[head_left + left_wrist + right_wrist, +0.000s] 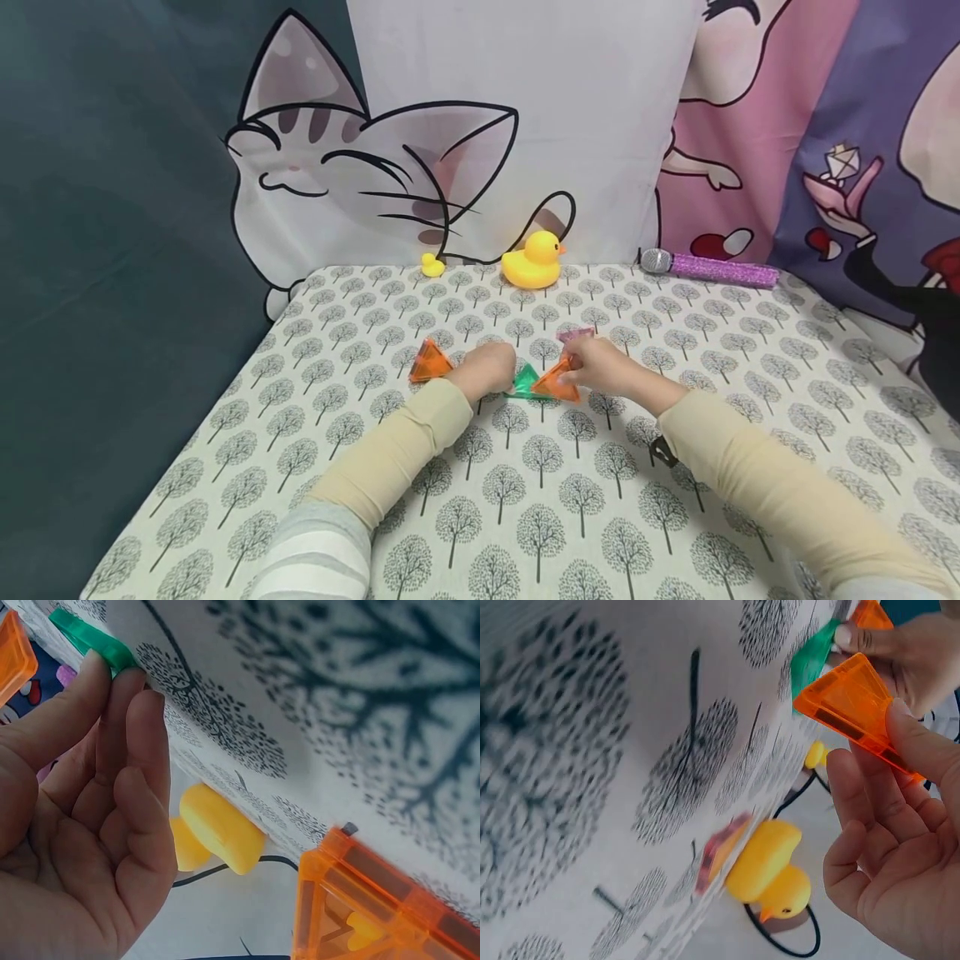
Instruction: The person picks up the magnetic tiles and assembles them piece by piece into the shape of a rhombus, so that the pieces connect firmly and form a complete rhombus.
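Note:
Low over the cloth, my left hand (487, 368) pinches the left corner of a translucent green triangle tile (527, 382) between thumb and fingertips. My right hand (603, 367) holds an orange triangle tile (855, 709) by one end, thumb on its face and fingers behind. The orange tile is tilted, and its free end is close to the green one; whether they touch I cannot tell. Left of my left hand stands an orange pyramid-like piece (430, 362) made of triangle tiles. A pink tile (575, 334) lies just behind my right hand, partly covered by it.
Along the table's far edge sit a small yellow duck (432, 266), a larger yellow duck (532, 262) and a purple glittery microphone (711, 268). Tree-patterned cloth (540, 533) covers the table. Printed curtains (600, 108) hang behind it.

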The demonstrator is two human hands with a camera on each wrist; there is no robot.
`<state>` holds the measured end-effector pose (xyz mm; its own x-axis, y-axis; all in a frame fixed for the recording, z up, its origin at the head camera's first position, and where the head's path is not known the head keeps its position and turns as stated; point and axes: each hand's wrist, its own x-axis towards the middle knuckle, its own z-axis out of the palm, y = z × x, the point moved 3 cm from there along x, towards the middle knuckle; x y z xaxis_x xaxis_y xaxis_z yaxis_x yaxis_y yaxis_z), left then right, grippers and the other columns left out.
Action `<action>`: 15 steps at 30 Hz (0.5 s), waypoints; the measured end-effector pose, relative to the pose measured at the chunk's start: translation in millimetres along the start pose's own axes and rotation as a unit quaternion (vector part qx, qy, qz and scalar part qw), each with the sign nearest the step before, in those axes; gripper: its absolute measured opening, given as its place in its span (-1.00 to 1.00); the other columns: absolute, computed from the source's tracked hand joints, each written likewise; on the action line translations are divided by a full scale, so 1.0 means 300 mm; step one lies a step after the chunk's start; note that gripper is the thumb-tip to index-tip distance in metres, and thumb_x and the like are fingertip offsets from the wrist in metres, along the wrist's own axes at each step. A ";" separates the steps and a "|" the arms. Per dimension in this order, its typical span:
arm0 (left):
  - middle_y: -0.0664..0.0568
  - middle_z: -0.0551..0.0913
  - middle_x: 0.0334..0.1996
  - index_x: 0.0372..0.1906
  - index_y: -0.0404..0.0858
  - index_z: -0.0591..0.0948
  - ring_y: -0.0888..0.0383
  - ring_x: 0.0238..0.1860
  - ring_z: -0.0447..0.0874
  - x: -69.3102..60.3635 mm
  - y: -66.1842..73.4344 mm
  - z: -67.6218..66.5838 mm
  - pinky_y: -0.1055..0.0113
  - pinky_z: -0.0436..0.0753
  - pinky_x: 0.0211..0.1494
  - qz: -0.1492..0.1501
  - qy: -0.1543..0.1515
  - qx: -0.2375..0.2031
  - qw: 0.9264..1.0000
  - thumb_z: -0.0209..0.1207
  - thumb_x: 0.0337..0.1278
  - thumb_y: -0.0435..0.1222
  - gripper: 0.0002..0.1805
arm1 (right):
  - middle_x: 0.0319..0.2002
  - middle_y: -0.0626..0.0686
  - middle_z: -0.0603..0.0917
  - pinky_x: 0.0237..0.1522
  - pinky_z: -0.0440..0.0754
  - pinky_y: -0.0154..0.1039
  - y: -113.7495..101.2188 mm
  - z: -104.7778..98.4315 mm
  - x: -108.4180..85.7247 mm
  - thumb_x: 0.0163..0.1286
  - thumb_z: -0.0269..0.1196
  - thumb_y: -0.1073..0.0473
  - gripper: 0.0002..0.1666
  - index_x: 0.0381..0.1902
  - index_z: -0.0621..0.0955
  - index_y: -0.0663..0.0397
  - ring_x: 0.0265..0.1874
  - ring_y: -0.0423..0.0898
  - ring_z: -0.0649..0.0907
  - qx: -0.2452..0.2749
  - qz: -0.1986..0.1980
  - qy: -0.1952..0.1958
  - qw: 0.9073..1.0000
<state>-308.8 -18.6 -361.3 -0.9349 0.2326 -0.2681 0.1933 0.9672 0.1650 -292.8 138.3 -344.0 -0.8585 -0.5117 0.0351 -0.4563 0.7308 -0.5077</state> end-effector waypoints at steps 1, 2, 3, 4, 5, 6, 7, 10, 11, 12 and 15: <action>0.04 0.50 -0.56 -0.65 -0.19 0.51 0.16 -0.52 0.40 0.000 0.001 -0.001 0.35 0.46 -0.52 0.001 0.000 0.001 1.000 0.32 -0.27 -0.24 -0.80 | -0.66 -0.06 0.46 -0.60 0.39 -0.31 -0.005 0.008 0.005 -0.04 0.33 0.20 -0.79 -0.54 0.49 0.11 -0.66 -0.17 0.40 -0.002 -0.005 -0.002 1.000; 0.04 0.50 -0.57 -0.65 -0.19 0.50 0.16 -0.53 0.40 0.001 0.001 0.000 0.35 0.45 -0.53 0.002 0.001 0.001 1.000 0.32 -0.26 -0.24 -0.80 | -0.67 -0.07 0.47 -0.61 0.39 -0.32 -0.009 0.016 0.010 -0.04 0.34 0.20 -0.79 -0.54 0.48 0.11 -0.67 -0.17 0.40 0.000 -0.010 -0.005 1.000; 0.04 0.50 -0.57 -0.65 -0.19 0.50 0.16 -0.53 0.40 0.002 0.001 0.001 0.35 0.45 -0.54 0.004 0.002 0.004 1.000 0.31 -0.25 -0.24 -0.80 | -0.67 -0.07 0.46 -0.62 0.39 -0.33 -0.014 0.023 0.014 -0.05 0.34 0.21 -0.79 -0.55 0.48 0.11 -0.67 -0.18 0.40 -0.002 -0.018 -0.007 1.000; 0.04 0.50 -0.57 -0.65 -0.19 0.50 0.16 -0.54 0.40 0.001 0.002 0.001 0.35 0.45 -0.54 0.005 0.003 0.007 1.000 0.31 -0.25 -0.24 -0.80 | -0.68 -0.07 0.46 -0.63 0.39 -0.34 -0.019 0.031 0.019 -0.04 0.34 0.21 -0.79 -0.55 0.48 0.10 -0.68 -0.19 0.40 -0.004 -0.023 -0.011 1.000; 0.04 0.50 -0.57 -0.65 -0.19 0.50 0.16 -0.54 0.41 0.002 0.002 0.001 0.35 0.45 -0.54 0.007 0.003 0.008 1.000 0.31 -0.25 -0.25 -0.80 | -0.68 -0.07 0.46 -0.64 0.39 -0.35 -0.025 0.037 0.022 -0.04 0.34 0.21 -0.79 -0.54 0.48 0.10 -0.68 -0.19 0.40 -0.007 -0.028 -0.012 0.999; 0.04 0.50 -0.57 -0.65 -0.19 0.50 0.16 -0.54 0.41 0.002 0.002 0.001 0.35 0.45 -0.54 0.007 0.003 0.011 1.000 0.32 -0.25 -0.24 -0.80 | -0.68 -0.07 0.46 -0.64 0.39 -0.35 -0.031 0.042 0.025 -0.05 0.34 0.21 -0.79 -0.54 0.48 0.09 -0.68 -0.19 0.39 -0.009 -0.029 -0.015 0.999; 0.04 0.50 -0.57 -0.64 -0.19 0.51 0.16 -0.53 0.41 0.002 0.001 0.002 0.35 0.45 -0.54 0.007 0.002 0.012 1.000 0.32 -0.25 -0.24 -0.80 | -0.68 -0.07 0.46 -0.64 0.39 -0.35 -0.036 0.048 0.027 -0.05 0.34 0.21 -0.79 -0.54 0.48 0.10 -0.68 -0.19 0.39 -0.011 -0.030 -0.017 0.999; 0.05 0.50 -0.57 -0.61 -0.20 0.52 0.15 -0.52 0.43 0.002 0.001 0.003 0.34 0.47 -0.52 0.007 -0.001 0.009 1.000 0.32 -0.25 -0.24 -0.81 | -0.66 -0.07 0.46 -0.62 0.40 -0.35 -0.050 0.061 0.034 -0.04 0.34 0.22 -0.79 -0.51 0.49 0.11 -0.67 -0.19 0.41 -0.009 -0.028 -0.024 0.999; 0.05 0.51 -0.57 -0.61 -0.20 0.52 0.15 -0.52 0.43 0.003 0.000 0.004 0.34 0.47 -0.52 0.006 -0.002 0.006 1.000 0.31 -0.24 -0.25 -0.82 | -0.65 -0.07 0.46 -0.62 0.41 -0.34 -0.054 0.064 0.035 -0.04 0.34 0.22 -0.79 -0.51 0.49 0.11 -0.67 -0.18 0.41 -0.010 -0.028 -0.025 0.999; 0.05 0.51 -0.57 -0.60 -0.20 0.52 0.15 -0.52 0.43 0.002 -0.001 0.004 0.34 0.47 -0.51 0.006 -0.003 0.005 1.000 0.30 -0.23 -0.26 -0.83 | -0.65 -0.07 0.46 -0.61 0.41 -0.34 -0.058 0.067 0.038 -0.05 0.34 0.21 -0.78 -0.51 0.48 0.10 -0.66 -0.18 0.42 -0.012 -0.028 -0.026 0.999; 0.04 0.50 -0.57 -0.62 -0.20 0.51 0.15 -0.54 0.42 0.004 -0.005 0.006 0.35 0.46 -0.54 0.007 -0.001 0.002 1.000 0.22 -0.13 -0.35 -0.87 | -0.64 -0.07 0.46 -0.58 0.43 -0.34 -0.065 0.071 0.048 -0.05 0.34 0.21 -0.78 -0.51 0.48 0.09 -0.64 -0.18 0.43 -0.016 -0.030 -0.028 0.999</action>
<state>-309.7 -19.4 -363.6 -0.9319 0.2455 -0.2669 0.2067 0.9643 0.1652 -291.4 107.0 -352.1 -0.8152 -0.5790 0.0151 -0.5146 0.7119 -0.4779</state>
